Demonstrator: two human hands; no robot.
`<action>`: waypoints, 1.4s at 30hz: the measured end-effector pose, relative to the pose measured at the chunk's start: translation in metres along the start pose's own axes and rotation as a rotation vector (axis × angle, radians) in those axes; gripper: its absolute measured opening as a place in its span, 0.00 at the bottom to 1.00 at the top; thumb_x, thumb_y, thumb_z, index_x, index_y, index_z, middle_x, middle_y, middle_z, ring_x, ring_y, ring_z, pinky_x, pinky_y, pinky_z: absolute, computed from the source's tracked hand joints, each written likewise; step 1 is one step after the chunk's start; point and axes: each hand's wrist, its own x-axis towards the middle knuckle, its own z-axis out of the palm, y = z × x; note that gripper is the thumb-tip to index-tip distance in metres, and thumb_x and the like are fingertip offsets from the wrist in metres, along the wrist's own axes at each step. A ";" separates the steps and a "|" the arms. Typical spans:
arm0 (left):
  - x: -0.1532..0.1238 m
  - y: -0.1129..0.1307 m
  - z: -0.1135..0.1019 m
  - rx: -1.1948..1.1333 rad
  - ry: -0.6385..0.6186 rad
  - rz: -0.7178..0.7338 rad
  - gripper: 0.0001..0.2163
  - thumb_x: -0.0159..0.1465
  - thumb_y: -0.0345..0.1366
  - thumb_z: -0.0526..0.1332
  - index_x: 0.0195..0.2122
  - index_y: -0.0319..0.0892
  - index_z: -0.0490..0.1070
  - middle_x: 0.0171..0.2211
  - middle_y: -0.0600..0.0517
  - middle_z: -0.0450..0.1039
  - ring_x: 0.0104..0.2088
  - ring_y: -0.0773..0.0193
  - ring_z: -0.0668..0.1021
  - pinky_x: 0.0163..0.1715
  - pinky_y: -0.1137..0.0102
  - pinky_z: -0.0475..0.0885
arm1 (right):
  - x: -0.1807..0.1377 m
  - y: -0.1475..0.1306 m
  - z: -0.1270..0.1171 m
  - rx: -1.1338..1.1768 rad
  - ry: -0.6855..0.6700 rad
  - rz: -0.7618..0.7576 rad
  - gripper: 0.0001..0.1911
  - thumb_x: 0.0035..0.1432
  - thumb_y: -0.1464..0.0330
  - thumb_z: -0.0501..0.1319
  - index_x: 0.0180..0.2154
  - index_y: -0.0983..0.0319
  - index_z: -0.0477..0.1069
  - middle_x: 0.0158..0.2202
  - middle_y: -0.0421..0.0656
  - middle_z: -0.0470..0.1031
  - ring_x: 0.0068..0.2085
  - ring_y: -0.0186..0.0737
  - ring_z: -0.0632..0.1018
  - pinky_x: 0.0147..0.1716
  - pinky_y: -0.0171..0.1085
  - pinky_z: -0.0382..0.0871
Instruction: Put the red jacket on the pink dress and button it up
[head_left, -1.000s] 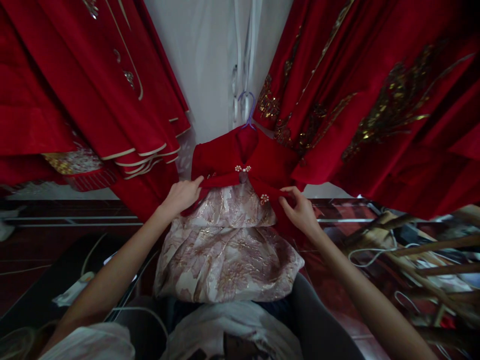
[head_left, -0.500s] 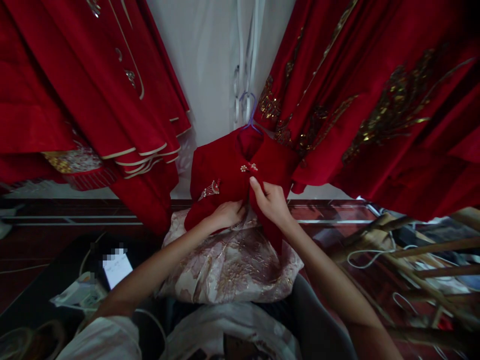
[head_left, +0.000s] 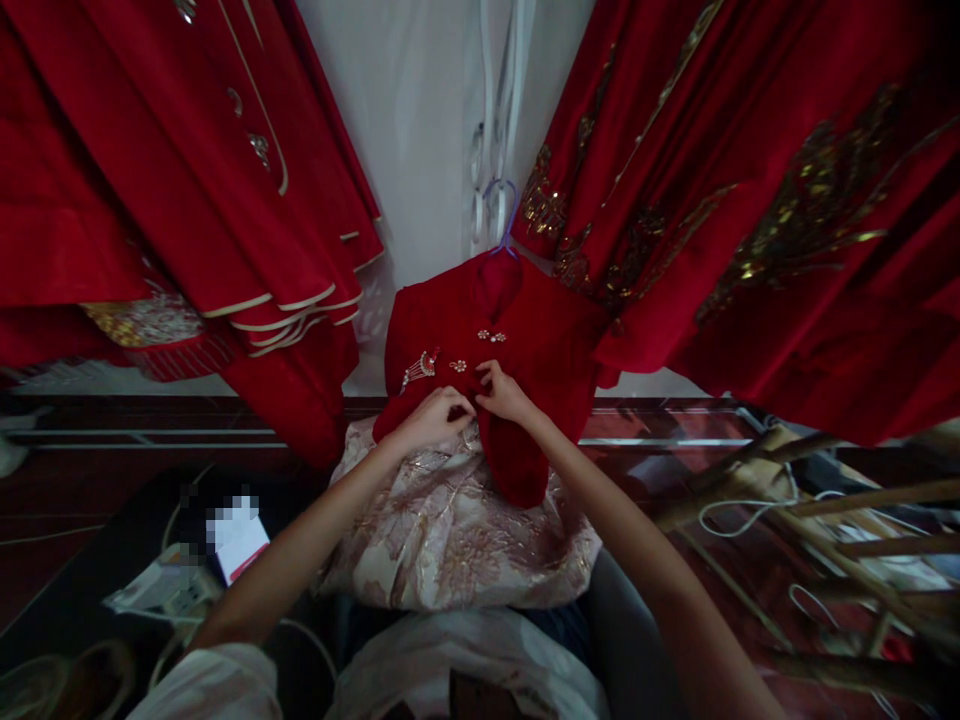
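A short red jacket (head_left: 551,330) hangs on a purple hanger (head_left: 507,225) in front of me. Its front carries jewelled clasps at the neck (head_left: 492,336), a smaller jewelled clasp (head_left: 457,366) below and a tasselled brooch (head_left: 421,368). My left hand (head_left: 435,415) is closed in a pinch at the jacket's front edge, low on the left. Close beside it, my right hand (head_left: 507,393) pinches the opposite front edge. The fingertips nearly meet, and any small fastener between them is hidden. Pale floral brocade cloth (head_left: 450,545) lies over my lap beneath.
Long red embroidered garments hang on the left (head_left: 172,180) and right (head_left: 750,230). A lit phone (head_left: 238,535) and a clear plastic bag (head_left: 165,585) lie on a dark surface at left. A wooden rack (head_left: 862,500) with a white cord stands at right.
My right hand has let go near the neck clasp and come down toward my left hand. The right front panel now lies flatter, and the lower clasp shows. My left hand shifted slightly left.
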 end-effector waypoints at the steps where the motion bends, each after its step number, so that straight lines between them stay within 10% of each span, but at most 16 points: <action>1: 0.003 -0.006 -0.008 0.014 0.061 -0.042 0.05 0.58 0.33 0.59 0.34 0.42 0.74 0.35 0.50 0.71 0.34 0.64 0.76 0.38 0.66 0.74 | 0.000 0.003 0.000 -0.003 -0.019 -0.006 0.24 0.44 0.73 0.62 0.45 0.60 0.58 0.32 0.36 0.66 0.30 0.33 0.70 0.34 0.34 0.65; 6: 0.028 -0.046 -0.031 -0.019 0.523 -0.275 0.11 0.53 0.29 0.62 0.38 0.40 0.65 0.36 0.51 0.70 0.31 0.68 0.74 0.32 0.71 0.72 | 0.004 -0.007 0.008 -0.012 0.108 -0.043 0.25 0.48 0.59 0.65 0.45 0.61 0.61 0.33 0.39 0.68 0.31 0.35 0.71 0.33 0.36 0.67; 26: 0.040 -0.045 -0.033 -0.641 0.528 -0.292 0.19 0.50 0.50 0.68 0.33 0.37 0.76 0.35 0.46 0.79 0.32 0.63 0.79 0.41 0.62 0.77 | 0.039 -0.033 0.025 0.266 0.252 -0.101 0.07 0.53 0.66 0.63 0.33 0.60 0.67 0.30 0.39 0.74 0.31 0.33 0.75 0.33 0.33 0.72; 42: 0.036 -0.047 -0.037 -0.350 0.500 -0.190 0.09 0.52 0.37 0.66 0.33 0.39 0.78 0.35 0.47 0.80 0.34 0.60 0.81 0.41 0.63 0.77 | 0.039 -0.037 0.032 0.162 0.351 -0.126 0.06 0.58 0.65 0.59 0.34 0.61 0.68 0.31 0.43 0.75 0.31 0.36 0.76 0.36 0.36 0.72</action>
